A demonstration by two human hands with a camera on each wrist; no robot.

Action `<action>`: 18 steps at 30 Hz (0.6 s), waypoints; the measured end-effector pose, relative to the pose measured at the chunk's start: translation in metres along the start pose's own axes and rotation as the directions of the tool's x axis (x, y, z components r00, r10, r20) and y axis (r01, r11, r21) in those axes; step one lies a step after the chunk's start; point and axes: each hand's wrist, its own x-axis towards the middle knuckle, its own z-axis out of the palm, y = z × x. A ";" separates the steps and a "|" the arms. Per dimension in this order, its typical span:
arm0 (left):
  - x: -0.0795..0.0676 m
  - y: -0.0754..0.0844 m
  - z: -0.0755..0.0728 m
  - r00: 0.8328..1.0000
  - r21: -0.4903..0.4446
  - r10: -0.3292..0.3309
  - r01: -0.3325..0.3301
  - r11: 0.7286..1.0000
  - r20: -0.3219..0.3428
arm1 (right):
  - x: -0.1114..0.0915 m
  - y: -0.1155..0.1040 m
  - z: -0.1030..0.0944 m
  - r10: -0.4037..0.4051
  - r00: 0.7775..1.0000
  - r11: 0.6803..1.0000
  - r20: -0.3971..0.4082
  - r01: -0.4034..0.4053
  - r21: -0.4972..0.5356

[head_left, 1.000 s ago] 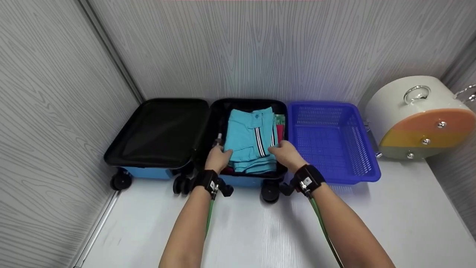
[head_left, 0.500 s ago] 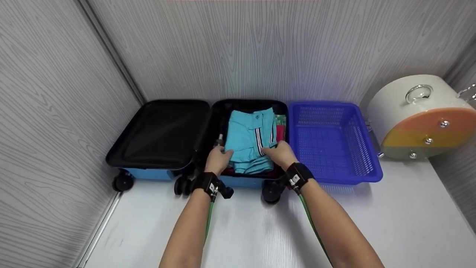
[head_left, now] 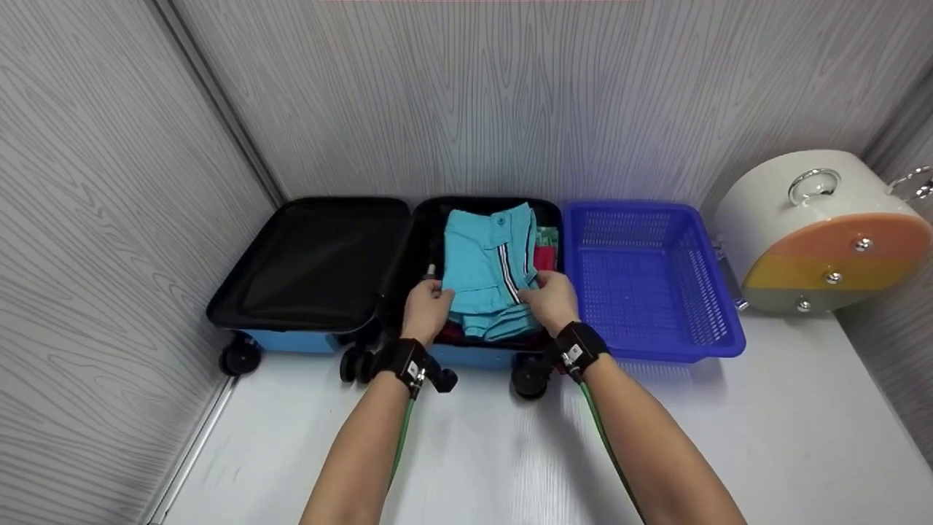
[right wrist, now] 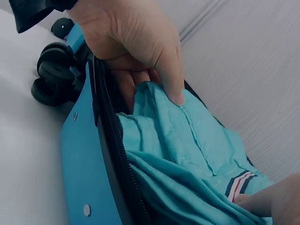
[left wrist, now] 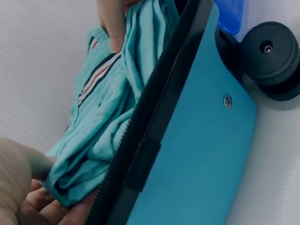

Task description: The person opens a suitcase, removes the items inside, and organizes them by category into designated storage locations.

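Folded turquoise shorts (head_left: 474, 255) with a dark-and-white side stripe lie on top of the clothes in the open suitcase (head_left: 455, 356). My left hand (head_left: 426, 310) grips their near left edge, thumb above and fingers curled underneath, as the left wrist view shows at the shorts (left wrist: 93, 126). On the near right edge, beside the stripe, my right hand (head_left: 554, 300) pinches the cloth; its thumb presses from above and its other fingers are mostly hidden. Further turquoise folds bulge below the near edge. In the right wrist view the left hand (right wrist: 140, 42) holds the far end of the shorts (right wrist: 201, 126).
The suitcase's black-lined other half (head_left: 313, 262) lies open on the left. A blue plastic basket (head_left: 718, 310) stands close on the right, with a white drum-shaped box (head_left: 773, 189) beyond it. Red and green cloth (head_left: 545, 255) shows along the suitcase's right side. Walls rise behind and left.
My right hand has shifted left from the shorts' right edge to a hold by the stripe. The shorts' far edge has moved slightly up and away. The left hand keeps its grip.
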 end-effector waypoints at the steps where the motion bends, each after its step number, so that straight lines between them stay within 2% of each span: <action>1: -0.001 0.004 0.002 1.000 -0.008 0.018 -0.018 1.000 -0.007 | -0.001 0.001 -0.005 -0.008 1.000 1.000 -0.002 0.008 0.026; 4: -0.004 0.021 0.010 0.997 -0.034 0.072 -0.073 0.997 -0.017 | -0.001 0.000 -0.024 -0.040 0.999 0.994 -0.018 0.042 0.100; 7: -0.007 0.042 0.020 0.994 -0.052 0.113 -0.113 0.992 0.006 | -0.002 -0.001 -0.047 -0.065 0.997 0.990 -0.046 0.070 0.122; 12: -0.011 0.069 0.043 0.984 -0.082 0.146 -0.139 0.987 0.098 | -0.005 0.005 -0.085 -0.089 0.990 0.989 -0.108 0.100 0.104; 18: -0.014 0.089 0.077 0.958 -0.175 0.172 -0.133 0.975 0.228 | -0.013 0.018 -0.127 -0.077 0.988 0.994 -0.133 0.088 0.072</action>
